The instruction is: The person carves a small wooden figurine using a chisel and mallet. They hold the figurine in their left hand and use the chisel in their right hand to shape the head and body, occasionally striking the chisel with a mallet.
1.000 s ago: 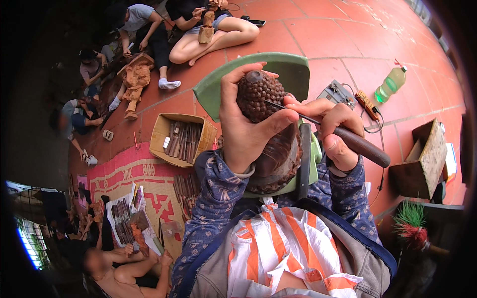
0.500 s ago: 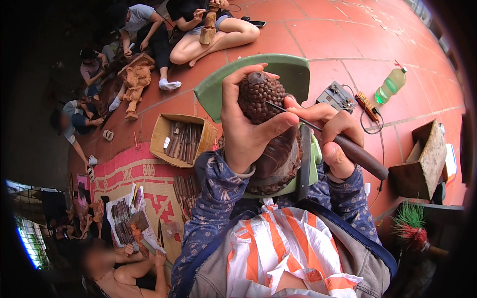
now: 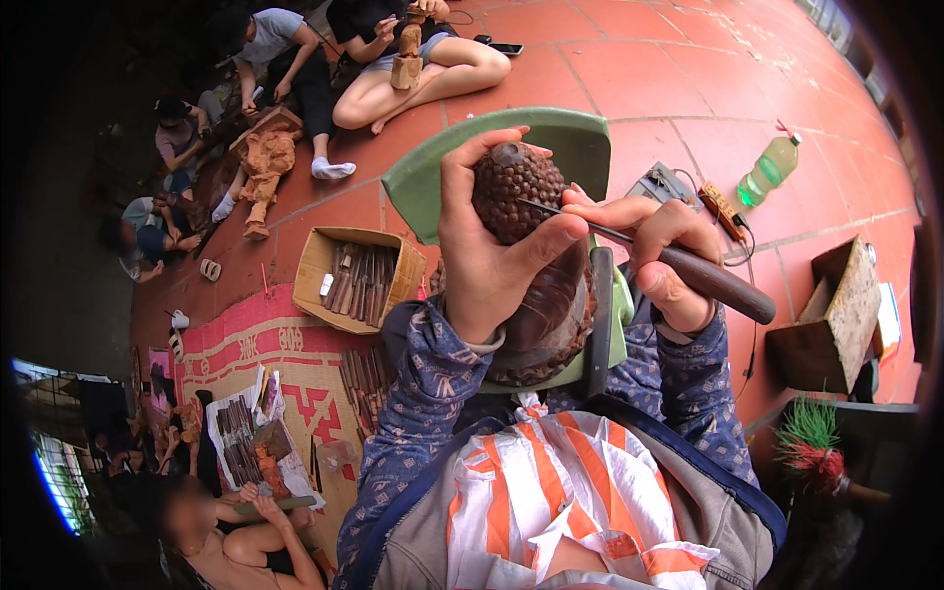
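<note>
A dark brown wooden statue (image 3: 513, 192), its head covered in round knobs, leans against the green plastic chair (image 3: 413, 182) in front of me. My left hand (image 3: 487, 251) wraps round the statue's head, thumb along its near side and fingers behind it. In my right hand (image 3: 669, 246) is a carving chisel (image 3: 718, 285) with a dark wooden handle, gripped between thumb and fingers. Its thin metal tip rests on the knobs near my left thumb. The lower part of the statue, smooth with carved folds, is partly hidden by my left wrist.
To the left stand a cardboard box (image 3: 313, 280) of chisels and a tray (image 3: 280, 462) of tools on a red-patterned mat (image 3: 226, 344). At right are a green-tinted bottle (image 3: 770, 169), an orange power strip (image 3: 723, 211) and a wooden box (image 3: 836, 324). Several people sit carving nearby.
The chisel's tip has shifted slightly left across the knobs, and its handle end dips a little lower to the right. My left hand keeps its hold on the statue.
</note>
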`<state>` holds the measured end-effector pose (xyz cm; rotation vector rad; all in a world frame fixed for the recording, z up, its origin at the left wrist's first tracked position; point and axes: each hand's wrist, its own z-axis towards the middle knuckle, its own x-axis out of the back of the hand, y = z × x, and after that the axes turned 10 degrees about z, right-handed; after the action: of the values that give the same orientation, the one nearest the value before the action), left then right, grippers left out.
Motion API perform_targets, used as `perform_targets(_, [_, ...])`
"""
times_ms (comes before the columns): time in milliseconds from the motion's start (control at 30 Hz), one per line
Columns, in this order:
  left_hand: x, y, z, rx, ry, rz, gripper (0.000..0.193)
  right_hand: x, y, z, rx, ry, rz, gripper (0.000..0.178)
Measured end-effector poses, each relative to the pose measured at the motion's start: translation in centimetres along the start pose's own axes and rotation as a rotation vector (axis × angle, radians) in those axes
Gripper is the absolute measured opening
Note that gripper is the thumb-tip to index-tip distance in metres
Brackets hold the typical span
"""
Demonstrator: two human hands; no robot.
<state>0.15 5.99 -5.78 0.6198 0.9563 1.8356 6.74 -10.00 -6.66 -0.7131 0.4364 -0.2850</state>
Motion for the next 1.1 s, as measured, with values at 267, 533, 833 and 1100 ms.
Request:
perform_targets(267, [0.0, -0.2, 0.0, -0.002, -0.004, 0.005, 0.077, -0.9, 0.3, -0.4, 0.030, 0.071, 0.048, 0.027])
perform_targets(533, [-0.1, 0.0, -0.1, 0.016, 0.007, -0.027, 0.077, -0.2, 0.9, -0.5, 0.109, -0.012, -0.028, 0.022])
perform_targets(833, [0.1, -0.2, 0.0, -0.008, -0.013, -0.012, 0.078, -1.9, -0.1, -0.8, 0.030, 0.109, -0.069, 0.030])
perform_targets(1100, [0.2, -0.3, -0.1, -0.006, -0.012, -0.008, 0.080, -2.7, -0.2, -1.0, 0.062, 0.142, -0.075, 0.017])
